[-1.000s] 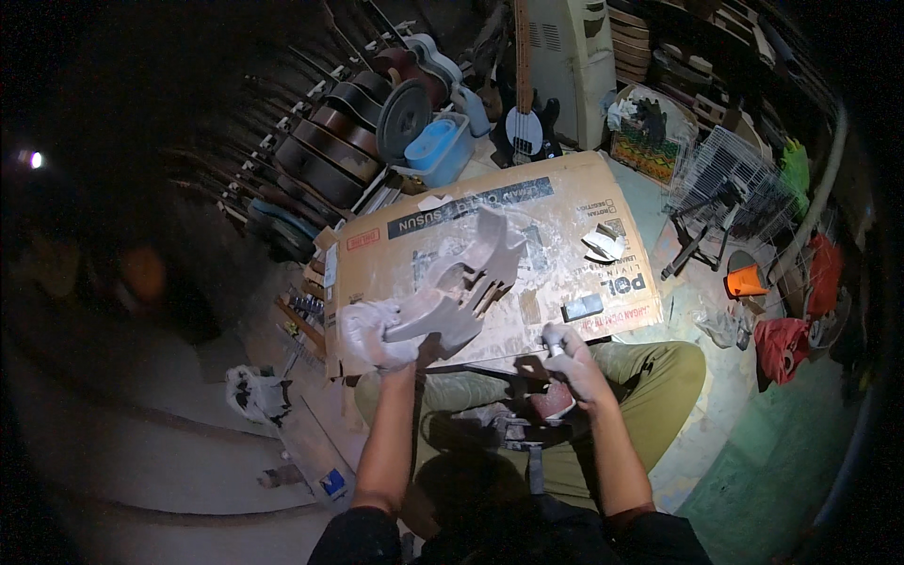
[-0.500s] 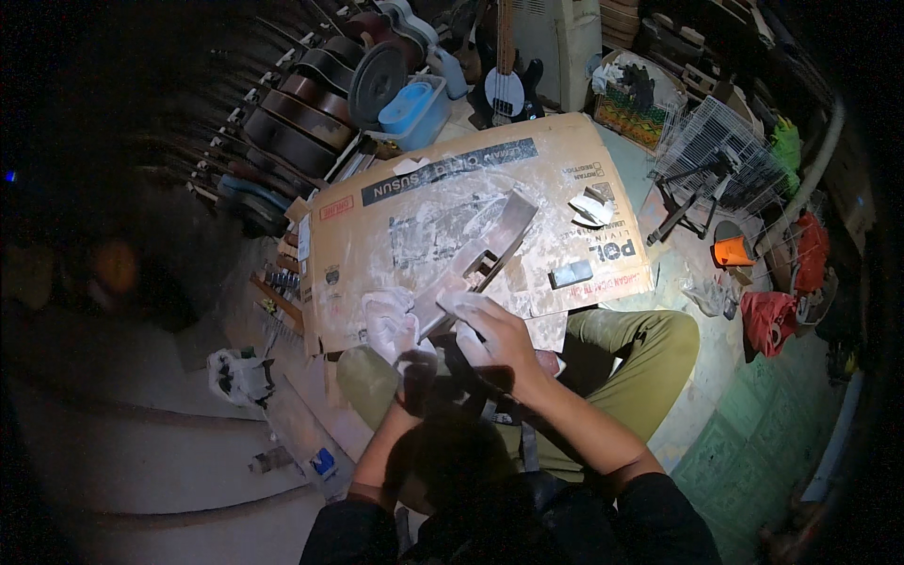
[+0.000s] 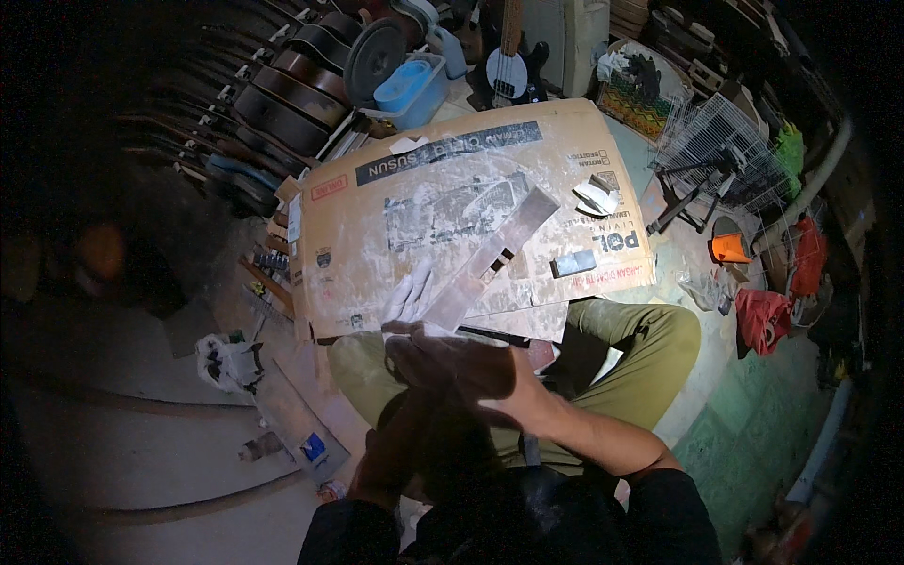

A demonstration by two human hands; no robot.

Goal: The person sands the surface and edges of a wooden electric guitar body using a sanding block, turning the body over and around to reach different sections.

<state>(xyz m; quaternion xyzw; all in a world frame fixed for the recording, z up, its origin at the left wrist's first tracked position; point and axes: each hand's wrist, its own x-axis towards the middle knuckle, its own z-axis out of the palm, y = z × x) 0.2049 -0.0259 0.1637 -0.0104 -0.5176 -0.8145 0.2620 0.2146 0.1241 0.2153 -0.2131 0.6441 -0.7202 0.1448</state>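
Note:
A long, narrow hand plane slants over the cardboard, its flat face up, with a small dark slot at its middle. My left hand, pale with dust, is at the near end of the plane; its light fingers lie along the left side, gripping that end. My right hand lies in deep shadow just below, crossing the near end and overlapping the left hand. Its fingers are too dark to make out. Beneath the tool, a flattened cardboard sheet is smeared with white dust.
On the cardboard lie a small grey block and a crumpled white piece. Guitars stand in a row at the far left, beside a blue tub. A wire cage and black tripod are at right.
The plane has turned so its flat face shows more. My right hand has moved down from its side to the near end, into shadow. My left fingers have straightened along the edge.

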